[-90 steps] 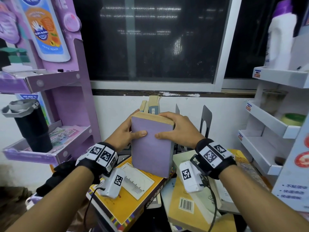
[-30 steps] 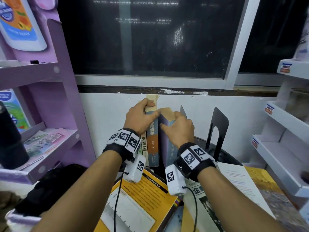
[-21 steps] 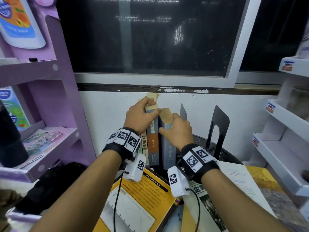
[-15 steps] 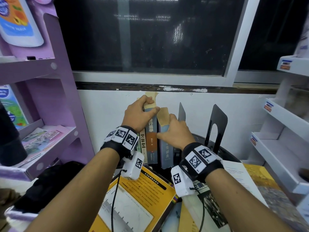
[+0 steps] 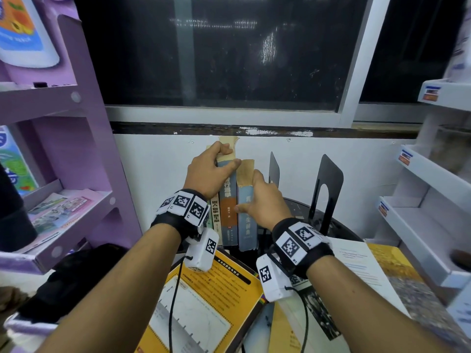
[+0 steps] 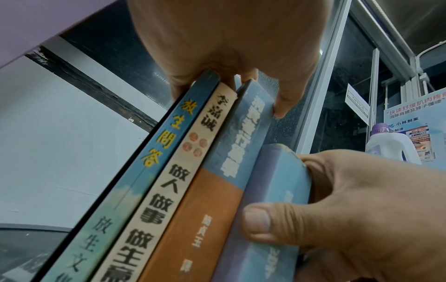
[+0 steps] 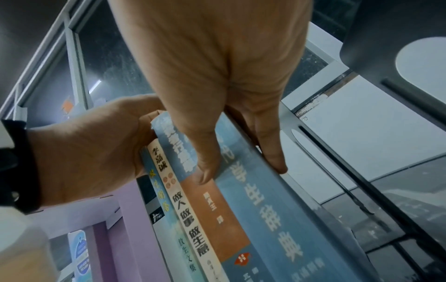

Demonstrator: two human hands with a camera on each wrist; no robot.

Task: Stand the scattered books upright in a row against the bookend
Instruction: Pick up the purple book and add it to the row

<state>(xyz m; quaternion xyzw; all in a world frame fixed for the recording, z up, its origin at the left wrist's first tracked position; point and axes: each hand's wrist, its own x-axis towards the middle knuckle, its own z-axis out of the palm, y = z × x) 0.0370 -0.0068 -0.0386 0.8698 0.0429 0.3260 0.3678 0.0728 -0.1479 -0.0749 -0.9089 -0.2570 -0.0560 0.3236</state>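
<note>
Several books stand upright in a row below the window. From the left they are a blue one with yellow letters point(image 6: 154, 152), a cream one point(image 6: 173, 181), a blue-and-orange one point(image 5: 228, 212) and a faded blue-purple one point(image 5: 246, 225). My left hand point(image 5: 229, 156) curls over the tops of the row, thumb on the blue-and-orange book. My right hand point(image 5: 251, 192) pinches the blue-purple book, thumb on its spine point(image 6: 272, 209) and fingers down its right cover. Just right of it stands a thin black bookend point(image 5: 274, 171). A second black bookend point(image 5: 328, 189) stands farther right.
Loose books lie flat in front: a yellow one point(image 5: 204, 301) and a white-paged one point(image 5: 356, 266). A purple shelf unit point(image 5: 76, 200) is close on the left and white shelves point(image 5: 420, 225) on the right. The white wall is behind the row.
The blue-purple book, held in both hands in front three seconds ago, now stands at the right end of the row. My right hand has slid down its spine.
</note>
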